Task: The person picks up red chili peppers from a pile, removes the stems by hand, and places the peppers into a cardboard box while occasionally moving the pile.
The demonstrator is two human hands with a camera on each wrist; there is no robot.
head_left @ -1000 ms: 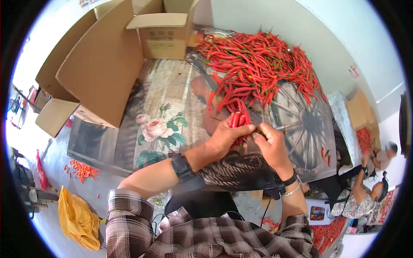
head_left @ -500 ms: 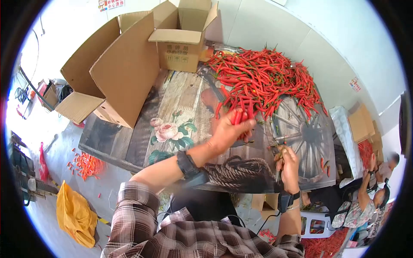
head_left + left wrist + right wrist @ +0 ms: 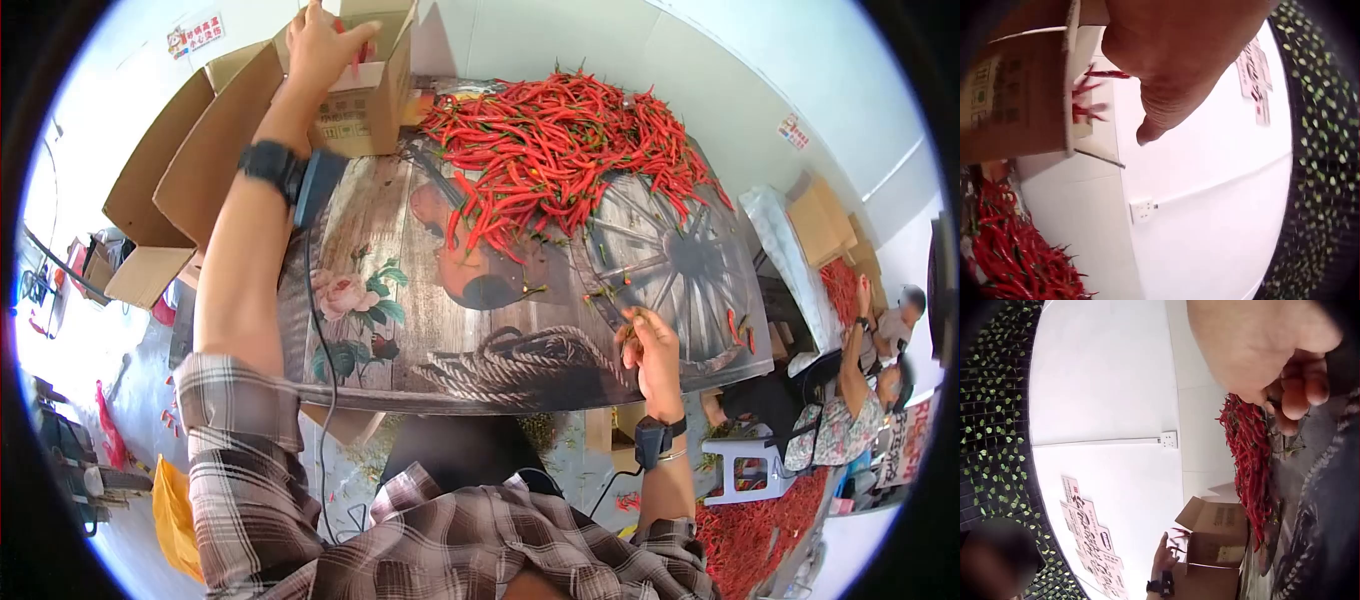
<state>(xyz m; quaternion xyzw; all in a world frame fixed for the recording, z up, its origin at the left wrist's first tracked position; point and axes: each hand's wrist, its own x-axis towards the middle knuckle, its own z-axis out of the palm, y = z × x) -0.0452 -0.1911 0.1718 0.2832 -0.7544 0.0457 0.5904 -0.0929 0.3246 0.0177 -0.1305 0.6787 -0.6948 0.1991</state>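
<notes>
My left hand [image 3: 322,52] is raised over the small cardboard box [image 3: 355,118] at the back left, thumb held out straight and fingers spread. Beside it, a few red chilies [image 3: 1092,111] hang in mid-air at the box opening in the left wrist view. Low over the table's right half, my right hand [image 3: 655,352] has curled fingers, with bits of green chili stem [image 3: 1274,402] between thumb and finger. More loose stems [image 3: 606,293] show just beyond its fingertips. A large heap of red chilies [image 3: 560,150] covers the back of the table.
A tall open carton [image 3: 215,165] stands along the table's left side. Two red chilies [image 3: 738,328] lie near the right edge. A cable [image 3: 322,400] hangs from the left wrist. Another person [image 3: 850,420] sits at the right beside chilies on the floor [image 3: 770,525].
My left hand has carried its bunch of chilies from the table's middle to the small box and opened. My right hand has moved apart from it, toward the right, with stems.
</notes>
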